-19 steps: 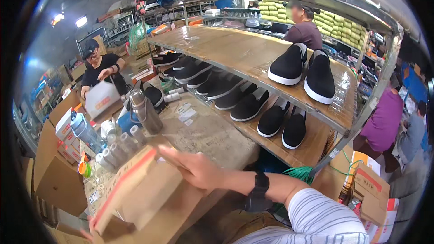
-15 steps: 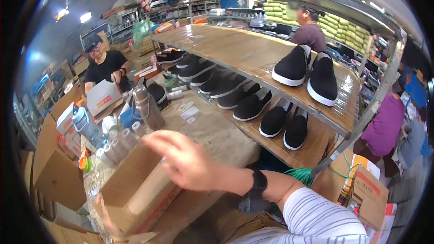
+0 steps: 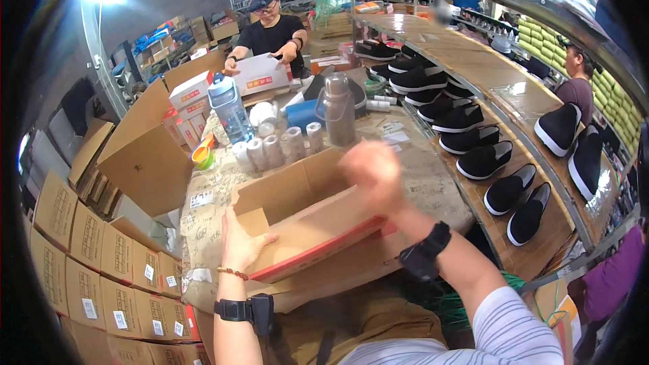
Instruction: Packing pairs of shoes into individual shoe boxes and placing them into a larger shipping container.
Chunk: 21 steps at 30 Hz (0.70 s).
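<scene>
An open brown cardboard box (image 3: 314, 233) with a red band along its lower edge lies on the table right before me. At its left end my left hand (image 3: 242, 247) grips the wall, thumb over the near side and fingers round the outer end. My right hand (image 3: 373, 174) is at the box's right end, smeared by motion, so its fingers cannot be made out. Part of the box's inside shows, and a flap stands up near the left end.
White rolls (image 3: 274, 152), a water bottle (image 3: 231, 111) and a steel flask (image 3: 338, 111) stand beyond the box. Black slip-on shoes (image 3: 510, 189) line the rack on the right. Stacked cartons (image 3: 118, 290) rise at left. Across the table a person (image 3: 270, 37) handles a white box (image 3: 262, 74).
The view has swung left. My left hand, at the lower edge before, now grips the box's left end. My right hand, earlier stretched over the box, is now at its right end.
</scene>
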Tool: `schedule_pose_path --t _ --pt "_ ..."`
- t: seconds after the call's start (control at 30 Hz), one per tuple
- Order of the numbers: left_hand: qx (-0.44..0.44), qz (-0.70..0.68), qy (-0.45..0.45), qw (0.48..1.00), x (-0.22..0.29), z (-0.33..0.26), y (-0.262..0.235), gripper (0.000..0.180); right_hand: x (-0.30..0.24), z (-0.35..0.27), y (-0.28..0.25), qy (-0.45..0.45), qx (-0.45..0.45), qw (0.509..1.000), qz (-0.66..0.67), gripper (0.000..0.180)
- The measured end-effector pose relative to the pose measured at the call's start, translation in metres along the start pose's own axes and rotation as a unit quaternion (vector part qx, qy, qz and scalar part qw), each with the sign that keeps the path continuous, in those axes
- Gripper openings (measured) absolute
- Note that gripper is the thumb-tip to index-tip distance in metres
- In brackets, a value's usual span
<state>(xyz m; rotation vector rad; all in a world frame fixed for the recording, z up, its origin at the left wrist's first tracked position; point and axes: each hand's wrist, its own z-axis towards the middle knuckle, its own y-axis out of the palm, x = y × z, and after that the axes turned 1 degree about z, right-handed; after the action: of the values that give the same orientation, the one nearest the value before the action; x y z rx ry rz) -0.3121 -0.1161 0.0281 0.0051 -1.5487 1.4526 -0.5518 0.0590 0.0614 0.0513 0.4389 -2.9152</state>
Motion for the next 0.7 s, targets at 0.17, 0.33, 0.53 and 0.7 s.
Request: schedule_pose_path --t 0.17,0.33,0.53,0.7 --pt "0.072 -0.282 0.141 0.946 -0.082 0.006 0.018 0.065 0.014 -0.07 0.03 0.397 -0.225 0.89 -0.01 0.061" --pt "0.057 -0.04 0.167 0.983 -0.009 -0.014 0.001 0.058 0.025 -0.034 -0.01 0.296 -0.367 0.87 0.147 0.077" --pt "0.079 0.065 0.133 0.986 0.018 -0.017 -0.007 0.063 0.003 -0.031 -0.011 0.337 -0.279 0.899 0.008 0.052" --pt "0.1 -0.045 0.149 0.983 0.033 -0.004 -0.034 0.04 0.01 -0.039 -0.035 0.359 -0.075 0.925 0.102 0.034"
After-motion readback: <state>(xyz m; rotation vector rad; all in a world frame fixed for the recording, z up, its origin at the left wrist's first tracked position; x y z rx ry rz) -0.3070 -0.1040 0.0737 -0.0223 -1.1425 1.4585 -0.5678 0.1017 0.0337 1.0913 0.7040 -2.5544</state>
